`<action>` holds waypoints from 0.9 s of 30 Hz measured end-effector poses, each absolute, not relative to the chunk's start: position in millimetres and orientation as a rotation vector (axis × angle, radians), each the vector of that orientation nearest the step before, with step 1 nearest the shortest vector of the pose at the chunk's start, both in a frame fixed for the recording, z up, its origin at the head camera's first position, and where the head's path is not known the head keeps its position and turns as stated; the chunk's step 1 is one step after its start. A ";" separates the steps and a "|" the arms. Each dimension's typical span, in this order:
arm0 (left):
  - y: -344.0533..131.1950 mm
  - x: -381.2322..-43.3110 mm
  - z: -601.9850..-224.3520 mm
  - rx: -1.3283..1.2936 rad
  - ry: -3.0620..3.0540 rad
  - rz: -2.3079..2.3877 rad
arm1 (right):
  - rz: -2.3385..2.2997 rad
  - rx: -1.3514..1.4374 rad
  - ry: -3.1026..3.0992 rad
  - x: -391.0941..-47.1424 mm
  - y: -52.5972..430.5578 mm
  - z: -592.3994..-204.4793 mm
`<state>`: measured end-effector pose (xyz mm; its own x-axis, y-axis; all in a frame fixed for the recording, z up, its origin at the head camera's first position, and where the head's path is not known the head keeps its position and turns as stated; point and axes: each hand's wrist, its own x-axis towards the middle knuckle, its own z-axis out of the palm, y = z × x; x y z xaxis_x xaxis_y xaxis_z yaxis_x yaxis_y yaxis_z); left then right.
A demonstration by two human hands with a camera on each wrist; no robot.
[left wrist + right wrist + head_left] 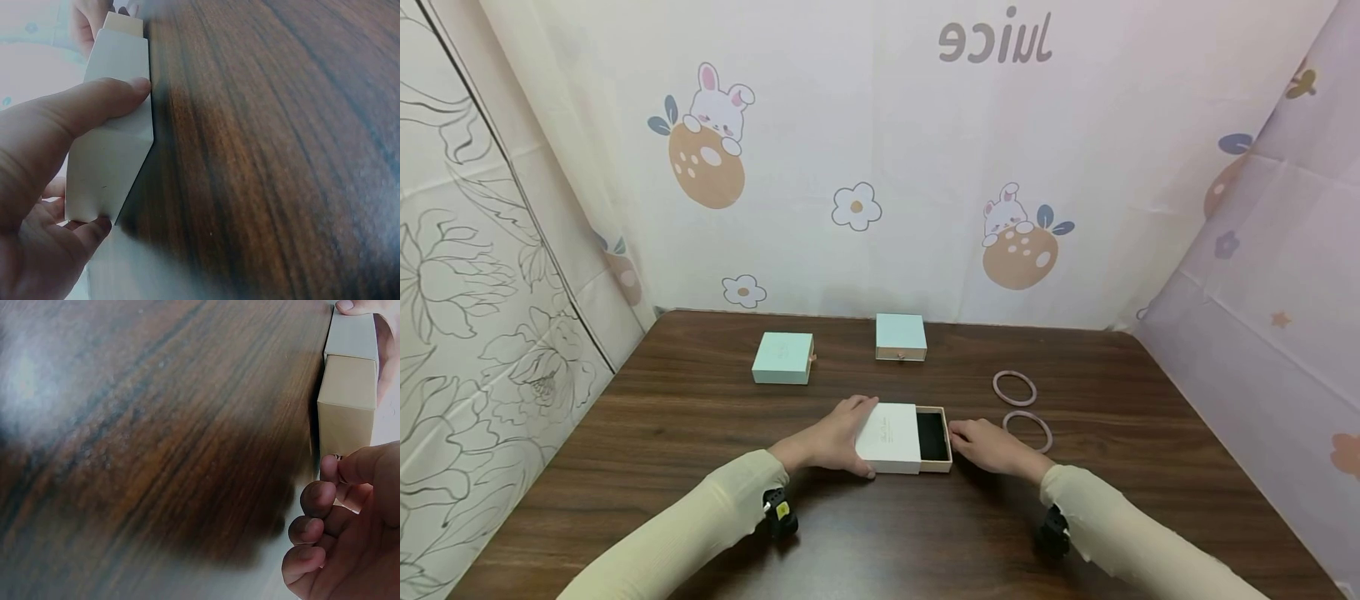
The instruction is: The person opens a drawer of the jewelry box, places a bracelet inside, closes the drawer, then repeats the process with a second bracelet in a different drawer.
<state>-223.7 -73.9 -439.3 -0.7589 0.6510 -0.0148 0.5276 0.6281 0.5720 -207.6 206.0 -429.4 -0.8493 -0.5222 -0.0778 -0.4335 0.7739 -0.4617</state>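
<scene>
A white drawer box (887, 435) lies on the table in the head view, its inner tray (936, 467) pulled partly out to the right. Black padding (932, 437) shows in the part that is out. My left hand (837, 437) grips the white sleeve from its left end, thumb along the near side, as the left wrist view also shows. At the tray's right end, my right hand (988, 446) pinches a small pull with thumb and forefinger. In the right wrist view the beige tray front (347, 428) faces that hand (350, 512); the pull is mostly hidden by the fingertips.
Two mint drawer boxes stand farther back, one box (783, 358) at left and another box (901, 337) near the back edge. Two pinkish rings, a far ring (997, 392) and a near ring (1049, 432), lie beyond my right hand on the wooden table (700, 417). A printed curtain (925, 150) hangs behind.
</scene>
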 end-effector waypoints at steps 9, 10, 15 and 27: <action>-74.3 -224.9 -442.0 0.976 2.632 0.818 | -0.629 -0.744 2.766 -208.8 208.7 -431.1; -74.4 -224.9 -442.2 0.979 2.632 0.815 | -0.629 -0.742 2.768 -208.9 208.9 -431.0; -74.7 -225.0 -441.9 0.982 2.629 0.817 | -0.637 -0.757 2.771 -208.6 210.2 -430.2; -74.7 -224.2 -440.2 0.968 2.633 0.801 | -0.641 -0.761 2.769 -208.3 213.3 -429.0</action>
